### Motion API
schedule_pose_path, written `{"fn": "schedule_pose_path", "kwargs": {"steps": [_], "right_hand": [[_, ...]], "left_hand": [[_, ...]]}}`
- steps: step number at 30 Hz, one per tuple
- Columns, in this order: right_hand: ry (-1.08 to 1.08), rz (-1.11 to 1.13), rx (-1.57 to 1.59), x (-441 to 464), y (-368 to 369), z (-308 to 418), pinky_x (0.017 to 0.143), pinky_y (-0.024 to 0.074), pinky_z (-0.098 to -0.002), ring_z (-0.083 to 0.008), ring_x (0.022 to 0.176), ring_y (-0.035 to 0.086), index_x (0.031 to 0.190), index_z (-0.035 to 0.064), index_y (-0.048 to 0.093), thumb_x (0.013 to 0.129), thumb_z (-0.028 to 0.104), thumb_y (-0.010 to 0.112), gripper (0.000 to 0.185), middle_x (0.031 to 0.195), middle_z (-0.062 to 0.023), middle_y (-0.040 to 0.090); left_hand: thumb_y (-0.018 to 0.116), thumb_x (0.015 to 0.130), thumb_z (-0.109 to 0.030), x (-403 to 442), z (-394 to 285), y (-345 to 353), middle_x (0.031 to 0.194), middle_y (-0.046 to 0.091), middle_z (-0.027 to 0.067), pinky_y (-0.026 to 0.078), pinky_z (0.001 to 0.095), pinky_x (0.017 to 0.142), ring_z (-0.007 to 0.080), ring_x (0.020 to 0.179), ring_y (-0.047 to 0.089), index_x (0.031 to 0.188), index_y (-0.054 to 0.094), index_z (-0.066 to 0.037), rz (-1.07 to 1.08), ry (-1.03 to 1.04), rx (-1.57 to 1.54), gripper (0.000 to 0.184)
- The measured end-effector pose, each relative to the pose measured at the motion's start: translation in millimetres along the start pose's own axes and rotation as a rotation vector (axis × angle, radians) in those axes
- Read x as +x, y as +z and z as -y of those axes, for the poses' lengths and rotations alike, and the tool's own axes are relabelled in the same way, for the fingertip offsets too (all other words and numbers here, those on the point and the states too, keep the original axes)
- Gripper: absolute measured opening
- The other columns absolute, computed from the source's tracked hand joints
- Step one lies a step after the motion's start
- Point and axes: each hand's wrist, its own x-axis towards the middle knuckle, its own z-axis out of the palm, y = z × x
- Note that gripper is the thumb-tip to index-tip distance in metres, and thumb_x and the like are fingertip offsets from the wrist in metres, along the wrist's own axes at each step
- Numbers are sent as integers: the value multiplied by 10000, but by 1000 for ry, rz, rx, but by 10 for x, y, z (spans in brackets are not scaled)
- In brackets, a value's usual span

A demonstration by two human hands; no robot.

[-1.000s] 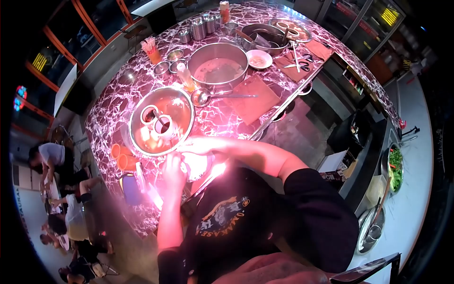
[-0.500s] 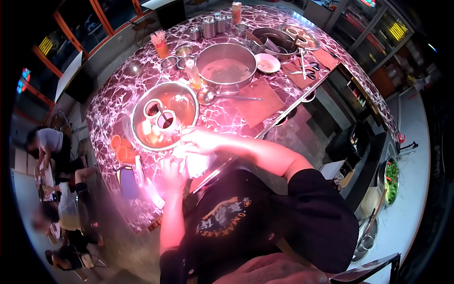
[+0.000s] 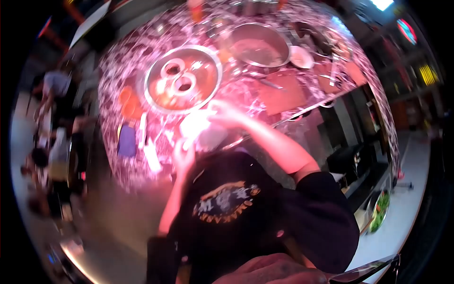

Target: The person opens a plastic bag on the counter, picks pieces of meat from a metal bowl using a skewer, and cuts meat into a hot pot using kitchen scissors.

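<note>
Glare and motion blur wash out a white, crumpled thing that looks like a plastic bag [image 3: 201, 127], in front of my body at the counter's near edge. My left hand [image 3: 183, 154] is closed on its lower left side. At its upper right, the fingers of my right hand [image 3: 223, 115] are closed on it, though the fingertips are smeared. Just beyond lies a wide metal basin [image 3: 150, 97] of reddish liquid, holding two white ring-rimmed containers [image 3: 184, 84] with dark openings.
A large metal pot [image 3: 260, 51] and a white bowl [image 3: 301, 57] stand farther right, near a brown mat [image 3: 282, 92]. Orange cups [image 3: 127, 102] and a dark blue object [image 3: 126, 141] lie left. People [image 3: 54, 87] are at far left.
The view has shifted and blurred, so the counter sits higher and farther right. My hands have moved apart, spreading the white bag between them.
</note>
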Motion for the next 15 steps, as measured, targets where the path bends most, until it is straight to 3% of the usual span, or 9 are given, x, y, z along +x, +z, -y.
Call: {"fn": "schedule_pose_path", "kwargs": {"steps": [1,2,4,5,7,9,11,15], "right_hand": [[-2,85,157,64,85,-94,723,511,-316,-167,781,614,944,53,613,798,243,691,252,834,-55,636],[-41,92,401,14,129,-68,708,506,-300,-151,770,611,926,61,614,814,261,701,245,829,-32,635],[46,239,283,75,54,-104,627,447,-227,-78,707,554,901,88,615,871,201,656,124,762,19,595],[38,234,456,96,30,-127,582,408,-208,-57,657,517,873,100,605,881,180,650,92,722,35,564],[139,165,509,86,-96,56,462,318,-191,-29,533,428,842,116,560,884,137,642,94,667,53,515],[221,105,610,146,-203,-119,409,265,-178,-22,471,377,839,133,543,883,79,622,105,622,58,478],[281,215,831,224,-228,-565,389,261,-176,-25,462,401,855,115,536,876,47,610,103,644,53,501],[364,109,885,365,-265,-967,359,298,-154,-16,441,392,802,137,514,873,21,582,152,625,46,488]], "left_hand": [[634,877,-94,-84,-584,223,845,610,63,505,272,656,134,775,589,1003,577,-7,-95,-146,51,164],[648,870,-110,-24,-518,162,827,609,54,495,267,640,127,752,583,1007,585,-12,-68,-110,103,179],[676,858,-143,103,-395,54,791,608,35,474,256,609,112,706,571,1015,602,-24,-20,-33,206,211],[682,858,-144,161,-536,53,785,607,31,462,245,604,102,705,567,1020,601,-35,15,-81,206,212],[684,864,-153,208,-385,-1,763,598,22,442,228,592,90,684,561,1009,596,-54,6,7,-315,196],[646,881,-109,177,-416,-100,744,587,22,429,234,568,111,623,536,983,589,-63,-46,-102,-358,126],[621,889,-78,81,-289,-184,716,568,19,422,237,560,123,601,520,969,576,-64,-92,-235,-382,93],[582,899,-52,93,-47,-293,637,481,-1,423,262,550,126,571,492,940,535,-82,-260,-370,-792,69]]}}
